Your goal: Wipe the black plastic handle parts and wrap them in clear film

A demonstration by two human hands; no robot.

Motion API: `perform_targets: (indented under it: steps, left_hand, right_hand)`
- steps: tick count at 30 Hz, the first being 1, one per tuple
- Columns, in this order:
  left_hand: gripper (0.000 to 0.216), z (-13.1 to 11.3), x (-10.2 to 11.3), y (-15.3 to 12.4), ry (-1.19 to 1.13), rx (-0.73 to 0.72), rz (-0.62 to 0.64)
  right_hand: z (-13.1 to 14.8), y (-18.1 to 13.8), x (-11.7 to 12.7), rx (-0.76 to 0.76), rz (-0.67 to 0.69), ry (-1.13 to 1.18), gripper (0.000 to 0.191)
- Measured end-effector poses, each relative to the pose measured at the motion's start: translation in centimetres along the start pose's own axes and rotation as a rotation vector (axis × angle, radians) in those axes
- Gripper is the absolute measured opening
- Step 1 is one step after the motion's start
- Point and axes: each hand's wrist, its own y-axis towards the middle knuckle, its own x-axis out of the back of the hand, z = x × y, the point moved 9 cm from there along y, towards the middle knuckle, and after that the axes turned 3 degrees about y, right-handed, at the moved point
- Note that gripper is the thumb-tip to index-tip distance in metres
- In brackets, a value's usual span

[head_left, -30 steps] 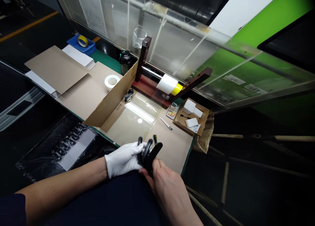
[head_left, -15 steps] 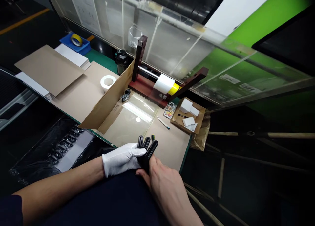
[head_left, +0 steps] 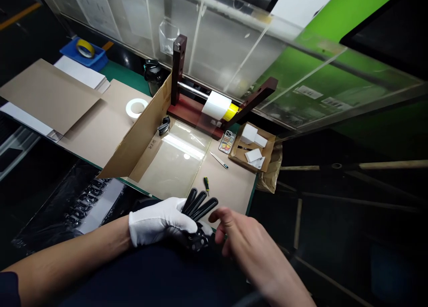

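Observation:
My left hand (head_left: 160,224), in a white glove, is closed around a bundle of long black plastic parts (head_left: 197,206) that fan out above its fingers, at the near edge of the table. My bare right hand (head_left: 239,235) hovers just right of the bundle with its fingers loosely spread and nothing in them, apart from the parts. A small screwdriver (head_left: 206,184) with a yellow and black handle lies on the brown board just beyond the bundle.
A clear film sheet (head_left: 177,159) lies on the brown board, fed from a white and yellow roll (head_left: 219,107) on a dark red stand. An upright cardboard flap (head_left: 140,139), a tape ring (head_left: 136,107), a pen (head_left: 219,159), a phone (head_left: 226,142), a box of white blocks (head_left: 252,148) and a tray of black parts (head_left: 85,200) surround it.
My right hand let go of the black parts and drew off to the right, opening. The bundle now fans out in my left hand alone. The view shifted left and down.

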Motion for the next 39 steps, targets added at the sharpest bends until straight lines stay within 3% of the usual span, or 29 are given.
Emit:
perform_targets:
  steps: [4,9,12,16,20,26,30,35,39]
  left_hand:
    - [0.039,-0.2,-1.8,-1.1,-0.002,0.077,0.090]
    - [0.041,-0.4,-2.4,-1.4,0.108,0.140,0.082]
    - [0.038,-0.8,-2.4,-1.2,0.200,0.172,0.063]
    - [0.033,-0.8,-2.9,-0.8,0.220,0.241,0.123]
    - [0.022,0.2,-3.4,-0.3,0.202,0.329,0.180]
    - [0.026,0.8,-4.4,-0.2,0.113,0.381,0.321]
    - [0.020,0.6,-4.6,0.0,0.137,0.412,0.336]
    - [0.023,0.6,-5.2,-0.3,0.129,0.451,0.409]
    - [0.033,1.1,-4.6,-0.2,0.066,0.434,0.369]
  right_hand:
    - [-3.2,0.4,-1.3,-0.038,0.171,0.659,0.051]
    - [-3.5,0.5,-3.6,0.063,0.178,0.940,0.057]
    - [-4.0,-0.2,-3.1,0.054,0.173,0.932,0.058]
    - [-4.3,-1.3,-2.4,0.076,0.377,0.726,0.069]
    - [-5.2,-0.5,-2.5,-0.021,0.381,0.772,0.067]
    - [-3.9,-0.2,-3.2,0.119,0.508,0.659,0.077]
    - [-5.4,0.8,-2.3,-0.041,0.471,0.608,0.071]
    - [-4.4,2.1,-3.8,0.085,0.610,0.683,0.068]
    - [-6.8,1.6,-4.2,0.004,0.517,0.749,0.077]
